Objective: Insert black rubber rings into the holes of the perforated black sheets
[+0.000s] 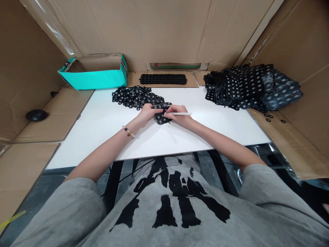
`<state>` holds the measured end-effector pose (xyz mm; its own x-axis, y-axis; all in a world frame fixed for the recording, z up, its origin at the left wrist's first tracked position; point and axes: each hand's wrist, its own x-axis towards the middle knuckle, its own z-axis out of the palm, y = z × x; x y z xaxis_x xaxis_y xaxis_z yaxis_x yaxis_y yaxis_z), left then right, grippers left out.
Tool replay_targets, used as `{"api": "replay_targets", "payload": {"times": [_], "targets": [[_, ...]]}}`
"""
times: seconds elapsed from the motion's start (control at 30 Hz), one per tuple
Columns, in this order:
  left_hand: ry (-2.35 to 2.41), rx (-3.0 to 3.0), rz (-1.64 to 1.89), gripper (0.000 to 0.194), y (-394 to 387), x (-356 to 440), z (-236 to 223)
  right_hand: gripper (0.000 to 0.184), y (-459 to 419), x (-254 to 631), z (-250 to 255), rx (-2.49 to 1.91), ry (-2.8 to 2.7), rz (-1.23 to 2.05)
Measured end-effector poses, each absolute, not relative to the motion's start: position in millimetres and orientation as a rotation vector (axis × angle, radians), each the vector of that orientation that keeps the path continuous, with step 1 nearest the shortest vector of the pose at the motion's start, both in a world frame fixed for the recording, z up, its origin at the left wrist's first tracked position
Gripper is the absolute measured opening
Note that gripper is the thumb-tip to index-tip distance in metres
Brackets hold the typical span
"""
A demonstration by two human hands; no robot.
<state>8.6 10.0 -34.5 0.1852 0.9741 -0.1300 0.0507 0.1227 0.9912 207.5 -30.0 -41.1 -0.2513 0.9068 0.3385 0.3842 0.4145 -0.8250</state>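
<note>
My left hand (147,112) is closed on a small black sheet with holes (161,118) that lies on the white table (102,120), a little past its middle. My right hand (180,118) pinches a thin white stick (183,113), whose tip rests against the same sheet. Just behind my hands lies a heap of small black rings (133,96).
A teal-edged cardboard box (97,73) stands at the back left, a black perforated tray (163,79) at the back centre, a stack of black holed sheets (254,87) at the back right. A few loose rings (269,117) lie on cardboard. Cardboard walls surround the table.
</note>
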Motion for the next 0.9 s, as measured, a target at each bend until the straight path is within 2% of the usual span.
{"api": "replay_targets", "payload": {"times": [0.23,0.37,0.6,0.9], "targets": [[1.266,1.282,0.924,0.030,10,9,-31,0.018,-30,216,-36,-0.977,-2.063,0.728],[1.239,1.232,0.914,0.026,5,9,-20,0.021,-33,219,-31,-0.950,-2.102,0.675],[1.223,1.155,0.900,0.033,-2,12,-8,0.026,-35,218,-27,-0.844,-2.118,0.587],[1.223,1.169,0.885,0.031,0,11,-10,0.026,-36,219,-26,-0.866,-2.155,0.604]]}}
